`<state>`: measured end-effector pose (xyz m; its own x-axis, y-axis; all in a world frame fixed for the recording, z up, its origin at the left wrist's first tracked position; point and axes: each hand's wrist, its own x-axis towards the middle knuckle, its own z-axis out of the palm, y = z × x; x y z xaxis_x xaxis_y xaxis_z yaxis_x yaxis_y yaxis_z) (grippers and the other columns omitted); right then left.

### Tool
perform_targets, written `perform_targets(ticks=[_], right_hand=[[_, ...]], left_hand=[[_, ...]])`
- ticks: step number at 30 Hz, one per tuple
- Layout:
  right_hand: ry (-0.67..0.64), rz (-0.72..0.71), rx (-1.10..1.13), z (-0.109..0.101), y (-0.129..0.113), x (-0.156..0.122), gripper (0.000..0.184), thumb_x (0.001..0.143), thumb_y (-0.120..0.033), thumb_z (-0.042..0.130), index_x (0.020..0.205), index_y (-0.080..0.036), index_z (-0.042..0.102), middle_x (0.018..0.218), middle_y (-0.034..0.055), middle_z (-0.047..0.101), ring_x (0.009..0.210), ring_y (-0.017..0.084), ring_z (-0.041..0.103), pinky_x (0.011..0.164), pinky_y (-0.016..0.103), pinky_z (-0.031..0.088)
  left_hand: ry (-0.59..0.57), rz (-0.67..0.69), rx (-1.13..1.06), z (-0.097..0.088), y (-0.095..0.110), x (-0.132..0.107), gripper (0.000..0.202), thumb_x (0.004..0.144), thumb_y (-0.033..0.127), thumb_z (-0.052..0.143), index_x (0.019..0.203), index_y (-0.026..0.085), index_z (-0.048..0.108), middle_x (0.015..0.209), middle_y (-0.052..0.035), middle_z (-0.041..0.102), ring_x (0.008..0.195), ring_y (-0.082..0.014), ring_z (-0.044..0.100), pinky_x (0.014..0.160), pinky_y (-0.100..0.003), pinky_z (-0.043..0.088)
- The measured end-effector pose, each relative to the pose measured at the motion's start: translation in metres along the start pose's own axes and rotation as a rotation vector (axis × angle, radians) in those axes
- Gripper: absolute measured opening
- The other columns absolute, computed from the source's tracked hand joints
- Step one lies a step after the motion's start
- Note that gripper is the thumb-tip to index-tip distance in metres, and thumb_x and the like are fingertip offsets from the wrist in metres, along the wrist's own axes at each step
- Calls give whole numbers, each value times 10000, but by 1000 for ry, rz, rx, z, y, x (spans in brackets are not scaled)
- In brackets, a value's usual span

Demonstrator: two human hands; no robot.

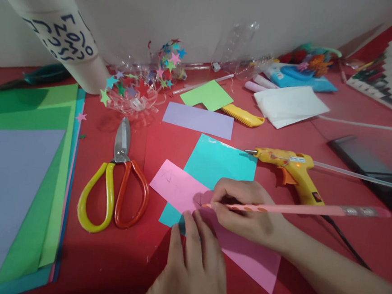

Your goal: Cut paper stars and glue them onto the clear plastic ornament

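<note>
In my right hand (245, 210) is a pink pencil (296, 209), its tip touching a strip of pink paper (251, 255). A small star outline is drawn near the strip's left end, and a few more pencil lines show by the tip. My left hand (197, 260) lies with its fingers stretched out, fingertips on the lower edge of the pink paper. Beneath the strip is a turquoise sheet (225, 163). Scissors (117, 181) with one yellow and one red handle lie to the left of the strip. Right of the turquoise sheet rests a yellow glue gun (286, 165) with an orange light showing.
Coloured paper sheets (19, 187) are stacked at the left. Behind stand a white bottle (65, 32) and clear plastic with paper stars (135, 92). Purple paper (198, 120), green paper (207, 95), a yellow cutter (244, 116) and a phone (367, 165) lie around the red table.
</note>
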<state>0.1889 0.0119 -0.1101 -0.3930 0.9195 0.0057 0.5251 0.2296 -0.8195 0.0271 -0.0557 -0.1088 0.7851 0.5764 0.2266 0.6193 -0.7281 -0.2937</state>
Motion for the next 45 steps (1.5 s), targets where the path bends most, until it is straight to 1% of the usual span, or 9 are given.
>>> perform_targets(ticks=[7,11,16,23,27,30,33,41,45], right_hand=[[35,132,185,-2,-1,1,114,775,-152,502,673,-198,523,585,-37,576,499,93,500,450,184,378],[20,40,128,0,-1,0,105,776,-111,504,744,-195,559,674,-28,617,568,97,535,493,181,391],[36,64,35,-2,-4,1,92,862,-183,519,806,-203,590,680,-31,636,576,103,578,509,185,409],[65,-50,-225,-1,-5,-4,142,922,-256,501,955,-217,634,873,34,730,759,184,677,635,264,466],[61,14,-24,-5,-4,-3,125,889,-256,534,919,-220,650,874,30,725,771,184,673,652,267,488],[114,186,268,-9,-5,1,131,846,-274,550,756,-197,604,673,14,668,608,157,628,550,252,491],[79,292,465,-11,-6,4,147,806,-278,576,691,-195,536,560,-23,606,489,114,561,477,220,473],[-129,409,587,-10,-10,-2,177,816,-292,547,672,-190,539,508,-27,600,430,99,552,409,184,436],[39,311,497,-11,-11,-4,146,832,-266,536,706,-196,551,600,-16,627,522,109,573,506,209,475]], left_hand=[[-11,-20,-14,-1,1,1,301,882,167,461,1011,21,691,992,-190,739,870,-320,720,649,-368,593],[8,-25,-18,-1,-1,2,290,881,173,464,975,27,696,975,-178,745,863,-319,721,646,-378,582],[56,-51,-55,-1,-1,2,239,878,155,475,933,43,679,919,-149,760,839,-281,726,651,-345,550],[114,-42,-85,3,-1,-2,253,862,80,403,998,50,614,932,-152,754,911,-277,709,818,-374,500],[82,-2,-103,5,-3,-2,289,858,91,407,1022,47,642,975,-151,745,927,-278,699,795,-372,516],[24,8,-106,5,-4,-1,310,872,145,440,1060,48,666,1051,-165,722,944,-281,687,777,-362,536],[-35,-16,-105,3,-3,-2,333,884,183,447,1107,83,672,1101,-162,706,967,-281,677,780,-365,552],[-76,-106,-90,-4,-3,-3,328,892,171,452,1128,115,673,1093,-183,707,1004,-332,671,768,-385,569],[-95,-150,-112,-2,-1,-2,321,905,252,501,1128,104,677,1113,-216,694,1034,-384,655,788,-436,575]])
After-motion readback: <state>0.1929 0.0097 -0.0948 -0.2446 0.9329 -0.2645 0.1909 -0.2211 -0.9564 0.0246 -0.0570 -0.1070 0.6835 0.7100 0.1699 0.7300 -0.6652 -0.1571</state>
